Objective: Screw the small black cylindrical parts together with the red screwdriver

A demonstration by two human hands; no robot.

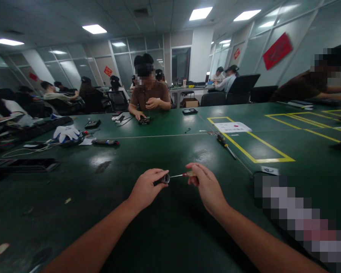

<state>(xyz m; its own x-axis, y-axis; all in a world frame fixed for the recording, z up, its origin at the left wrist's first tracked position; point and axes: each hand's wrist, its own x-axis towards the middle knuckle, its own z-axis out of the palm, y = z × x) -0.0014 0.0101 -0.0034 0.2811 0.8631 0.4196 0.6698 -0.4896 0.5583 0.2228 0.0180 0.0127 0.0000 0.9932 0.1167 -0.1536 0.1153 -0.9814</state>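
Note:
My left hand (147,187) is closed around a short dark cylinder with a round metallic end (166,178), which faces right. Most of the cylinder is hidden behind the fingers and thumb. In my right hand (207,185) is a small screwdriver (190,173) with a pale handle and a red collar. Its thin shaft points left, and the tip meets or nearly meets the rim of the cylinder's end; I cannot tell whether it touches. Both hands are held above the green table (170,235), close to its middle.
A larger black and yellow screwdriver (226,146) lies ahead to the right, near a yellow tape outline (274,160) and a paper sheet (232,127). White gloves (65,133) and a dark cylindrical tool (105,142) lie left. A person (149,94) handles a dark device (143,120) opposite.

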